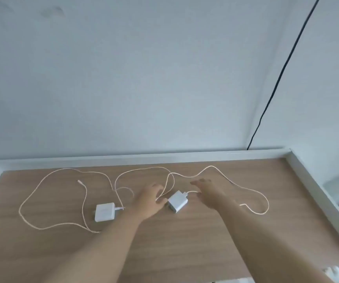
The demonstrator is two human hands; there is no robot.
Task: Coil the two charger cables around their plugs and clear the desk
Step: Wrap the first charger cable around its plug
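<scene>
Reaching over the desk [185,237], I count two white plugs and two loose cables. My left hand [151,198] touches the right plug [177,201], fingers curled at its cable [252,190]; my right hand [206,189] hovers spread. The left plug [104,212] lies amid its cable [42,188].

Head view looks forward and down (close over) the desk [185,242] toward the wall [144,78].

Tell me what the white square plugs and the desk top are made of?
The two white square plugs look like smooth matte plastic: even colour, rounded edges. The brown desk top looks like wood or wood-look laminate, going by its streaky grain; I cannot tell which.
</scene>
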